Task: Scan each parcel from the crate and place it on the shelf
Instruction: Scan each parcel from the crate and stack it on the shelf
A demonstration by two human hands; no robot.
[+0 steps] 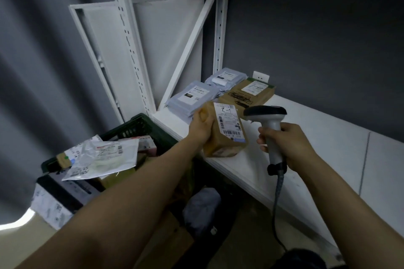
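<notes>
My left hand (200, 128) grips a brown cardboard parcel (223, 140) by its left side, label and barcode facing up, over the front edge of the white shelf (317, 137). My right hand (288, 144) holds the grey handheld scanner (270, 124) by its handle, its dark head pointing left toward the parcel's label. The dark green crate (140, 125) stands at lower left, holding several parcels, with a clear plastic mailer (102, 157) on top.
Two grey mailer bags (192, 98) (227, 78) and a flat brown box (247, 94) lie at the shelf's far left end. White shelf uprights and a leaning panel (140, 54) stand behind. The scanner's cable (276, 199) hangs down. More boxes sit on the floor below.
</notes>
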